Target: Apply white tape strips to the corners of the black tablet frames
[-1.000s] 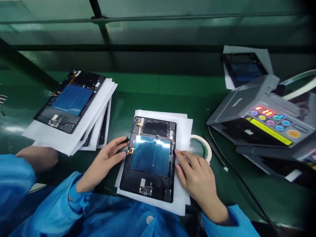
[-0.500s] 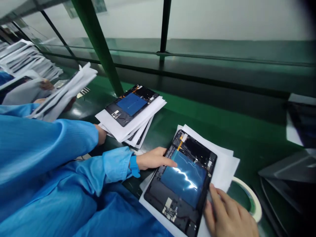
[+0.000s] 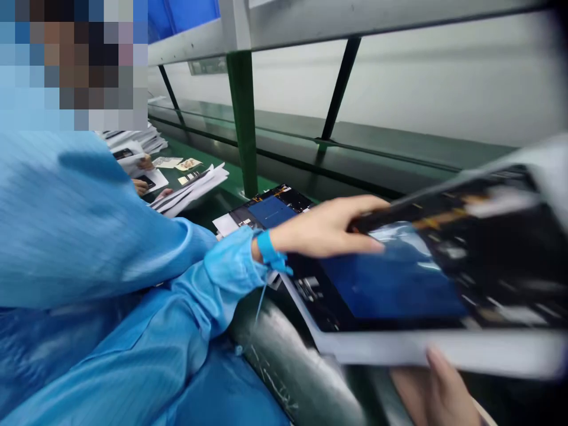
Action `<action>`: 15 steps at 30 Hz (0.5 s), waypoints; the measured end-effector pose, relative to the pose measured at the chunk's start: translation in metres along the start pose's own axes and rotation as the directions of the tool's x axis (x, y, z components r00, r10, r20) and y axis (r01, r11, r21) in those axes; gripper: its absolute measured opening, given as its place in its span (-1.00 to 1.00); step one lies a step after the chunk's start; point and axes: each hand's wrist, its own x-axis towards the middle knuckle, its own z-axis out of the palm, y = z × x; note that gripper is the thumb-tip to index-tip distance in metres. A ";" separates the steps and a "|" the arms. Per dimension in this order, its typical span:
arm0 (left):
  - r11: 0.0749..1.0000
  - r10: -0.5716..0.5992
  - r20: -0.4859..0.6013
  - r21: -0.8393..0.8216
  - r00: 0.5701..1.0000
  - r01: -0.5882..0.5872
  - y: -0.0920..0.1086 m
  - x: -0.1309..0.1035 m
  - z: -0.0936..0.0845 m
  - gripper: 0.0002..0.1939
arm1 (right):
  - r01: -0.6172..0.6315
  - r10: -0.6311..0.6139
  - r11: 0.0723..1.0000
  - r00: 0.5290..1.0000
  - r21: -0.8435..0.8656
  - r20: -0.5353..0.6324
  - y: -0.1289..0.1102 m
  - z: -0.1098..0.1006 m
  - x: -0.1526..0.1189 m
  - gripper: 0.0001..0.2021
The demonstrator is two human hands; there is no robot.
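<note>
An opened tablet with a blue battery and orange ribbon cables is raised off the bench at the right, blurred by motion. White paper lies beneath it. My left hand, a blue band on its wrist, grips the tablet's near left edge, thumb over the top. Along the lower edge, my right hand holds the tablet and paper from below; its fingers are partly hidden. Behind my left wrist, a second opened tablet with a blue battery rests on white paper.
A co-worker's blue sleeve fills the left side. Beyond it are a stack of tablets and paper and another person's hand. A green post rises from the green bench, under a grey beam.
Both hands have lifted the tablet and paper off the bench and turned them sideways. My right hand has gone from the side edge to underneath. The view has swung left.
</note>
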 end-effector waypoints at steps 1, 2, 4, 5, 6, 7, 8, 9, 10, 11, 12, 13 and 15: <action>0.998 -0.053 -0.037 0.015 0.998 0.053 -0.011 0.007 -0.016 -0.47 | -0.053 0.053 0.995 0.999 0.085 -0.002 -0.004 0.016 0.013 -0.50; 0.988 -0.142 -0.085 0.051 0.986 0.146 -0.023 0.012 -0.032 -0.44 | -0.100 0.099 0.983 0.995 0.156 0.012 -0.009 0.033 0.028 -0.46; 0.906 -0.359 -0.199 0.163 0.912 0.392 -0.044 0.015 -0.064 -0.47 | -0.170 0.154 0.956 0.985 0.237 0.084 -0.018 0.069 0.056 -0.43; 0.858 -0.425 -0.251 0.196 0.870 0.476 -0.053 0.013 -0.079 -0.52 | -0.194 0.165 0.949 0.977 0.247 0.135 -0.021 0.086 0.067 -0.41; 0.808 -0.480 -0.297 0.219 0.826 0.548 -0.061 0.009 -0.092 -0.58 | -0.211 0.167 0.947 0.968 0.243 0.187 -0.023 0.102 0.076 -0.41; 0.758 -0.525 -0.339 0.231 0.781 0.610 -0.068 0.002 -0.103 -0.66 | -0.222 0.167 0.947 0.957 0.230 0.235 -0.023 0.116 0.083 -0.40; 0.708 -0.564 -0.381 0.235 0.733 0.666 -0.075 -0.005 -0.111 -0.72 | -0.230 0.169 0.950 0.947 0.212 0.272 -0.022 0.128 0.087 -0.40; 0.648 -0.602 -0.426 0.234 0.675 0.725 -0.082 -0.014 -0.117 -0.75 | -0.233 0.172 0.954 0.941 0.191 0.291 -0.019 0.137 0.089 -0.40; 0.581 -0.635 -0.474 0.226 0.610 0.782 -0.089 -0.022 -0.120 -0.74 | -0.232 0.176 0.958 0.940 0.167 0.292 -0.015 0.145 0.089 -0.41; 0.515 -0.659 -0.520 0.214 0.543 0.830 -0.097 -0.030 -0.121 -0.71 | -0.227 0.181 0.963 0.944 0.142 0.277 -0.010 0.150 0.088 -0.41; 0.453 -0.677 -0.559 0.198 0.479 0.870 -0.104 -0.036 -0.121 -0.67 | -0.221 0.186 0.968 0.950 0.118 0.253 -0.005 0.153 0.086 -0.42; 0.397 -0.689 -0.589 0.181 0.423 0.900 -0.111 -0.042 -0.119 -0.64 | -0.214 0.188 0.972 0.955 0.096 0.228 -0.001 0.156 0.083 -0.42; 0.308 -0.713 -0.615 0.158 0.337 0.938 -0.124 -0.050 -0.113 -0.60 | -0.202 0.185 0.977 0.962 0.066 0.201 0.006 0.159 0.077 -0.39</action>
